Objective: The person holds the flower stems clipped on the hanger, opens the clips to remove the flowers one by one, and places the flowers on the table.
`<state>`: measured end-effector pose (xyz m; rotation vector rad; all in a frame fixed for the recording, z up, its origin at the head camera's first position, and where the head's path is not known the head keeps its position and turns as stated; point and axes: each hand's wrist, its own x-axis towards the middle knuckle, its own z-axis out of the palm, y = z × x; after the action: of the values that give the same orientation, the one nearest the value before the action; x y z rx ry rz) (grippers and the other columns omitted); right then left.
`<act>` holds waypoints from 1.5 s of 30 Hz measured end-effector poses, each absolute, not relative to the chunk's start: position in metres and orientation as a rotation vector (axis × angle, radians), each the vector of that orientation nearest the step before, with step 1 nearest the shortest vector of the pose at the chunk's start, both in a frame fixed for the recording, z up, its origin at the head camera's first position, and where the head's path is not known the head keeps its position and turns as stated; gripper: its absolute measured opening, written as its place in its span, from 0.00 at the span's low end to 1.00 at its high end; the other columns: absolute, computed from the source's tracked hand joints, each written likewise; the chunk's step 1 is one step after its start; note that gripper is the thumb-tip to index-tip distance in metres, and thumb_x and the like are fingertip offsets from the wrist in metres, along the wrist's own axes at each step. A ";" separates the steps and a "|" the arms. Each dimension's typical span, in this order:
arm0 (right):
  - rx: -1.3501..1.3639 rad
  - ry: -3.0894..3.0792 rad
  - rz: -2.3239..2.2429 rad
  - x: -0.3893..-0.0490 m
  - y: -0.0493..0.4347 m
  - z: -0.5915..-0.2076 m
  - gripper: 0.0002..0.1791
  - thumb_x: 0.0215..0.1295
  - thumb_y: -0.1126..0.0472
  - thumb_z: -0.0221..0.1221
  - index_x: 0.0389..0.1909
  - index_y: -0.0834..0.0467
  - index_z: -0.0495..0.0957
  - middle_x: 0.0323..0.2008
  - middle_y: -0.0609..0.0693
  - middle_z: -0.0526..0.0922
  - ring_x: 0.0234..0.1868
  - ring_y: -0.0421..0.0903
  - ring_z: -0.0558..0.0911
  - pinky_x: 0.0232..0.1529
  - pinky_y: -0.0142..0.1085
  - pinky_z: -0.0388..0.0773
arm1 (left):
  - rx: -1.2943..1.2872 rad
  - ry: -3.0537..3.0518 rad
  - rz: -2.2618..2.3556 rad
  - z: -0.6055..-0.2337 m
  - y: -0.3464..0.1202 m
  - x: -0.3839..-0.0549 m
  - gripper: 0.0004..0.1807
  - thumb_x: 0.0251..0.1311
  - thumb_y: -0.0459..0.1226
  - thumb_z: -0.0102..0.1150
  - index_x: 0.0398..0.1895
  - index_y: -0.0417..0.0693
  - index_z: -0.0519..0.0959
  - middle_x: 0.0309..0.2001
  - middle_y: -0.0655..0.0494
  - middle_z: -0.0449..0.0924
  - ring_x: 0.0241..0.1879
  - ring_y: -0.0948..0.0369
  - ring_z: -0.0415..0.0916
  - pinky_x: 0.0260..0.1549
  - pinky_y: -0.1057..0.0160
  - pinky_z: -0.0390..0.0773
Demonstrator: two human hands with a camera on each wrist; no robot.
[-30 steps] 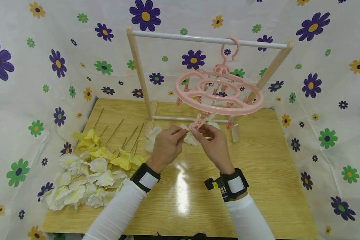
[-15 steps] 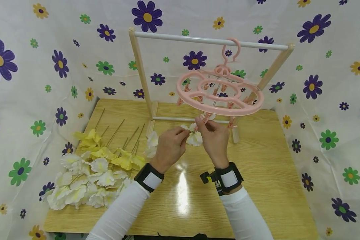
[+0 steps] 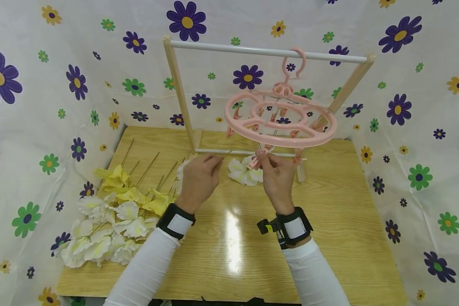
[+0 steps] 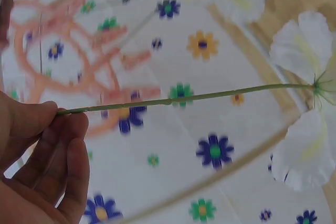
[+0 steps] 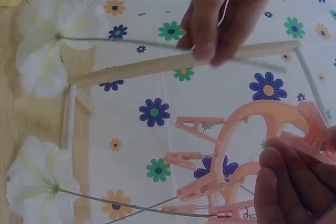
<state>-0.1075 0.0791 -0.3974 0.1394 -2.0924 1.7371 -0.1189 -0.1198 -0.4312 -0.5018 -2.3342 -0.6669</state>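
Observation:
My left hand (image 3: 199, 182) pinches the thin green stem (image 4: 173, 100) of a white artificial flower (image 5: 58, 35) near the stem's end. Its bloom, partly hidden behind the hand in the head view, points away to the left. A short gap to the right, my right hand (image 3: 279, 178) grips a pink clothespin (image 3: 255, 162) that hangs from the pink oval clip hanger (image 3: 279, 139). Thumb and fingers close round this clothespin (image 5: 310, 135) in the right wrist view. Another white flower (image 5: 42, 182) hangs with its stem in one of the hanger's clips.
The hanger hooks over the white rail (image 3: 229, 47) of a wooden-post stand (image 3: 177, 85). Several white flowers (image 3: 99, 242) and yellow flowers (image 3: 114, 176) lie on the left of the wooden table (image 3: 329, 255). More pink clips (image 5: 197, 127) dangle under the hanger.
My left hand, first close beside the right, has drawn away to the left with the flower stem. The right hand has shifted slightly right, still gripping the clothespin.

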 end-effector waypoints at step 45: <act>0.092 -2.050 1.687 -0.101 0.117 -0.393 0.12 0.68 0.59 0.64 0.35 0.67 0.85 0.30 0.65 0.85 0.28 0.36 0.80 0.33 0.28 0.75 | 0.419 -2.913 -0.667 -0.435 -0.270 -0.183 0.22 0.64 0.33 0.47 0.58 0.35 0.78 0.53 0.34 0.81 0.48 0.36 0.80 0.39 0.37 0.79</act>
<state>-0.1010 0.1175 -0.3925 0.0918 -2.0497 1.6870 -0.1830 -0.2703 -0.4348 0.4192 -2.9135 -0.6671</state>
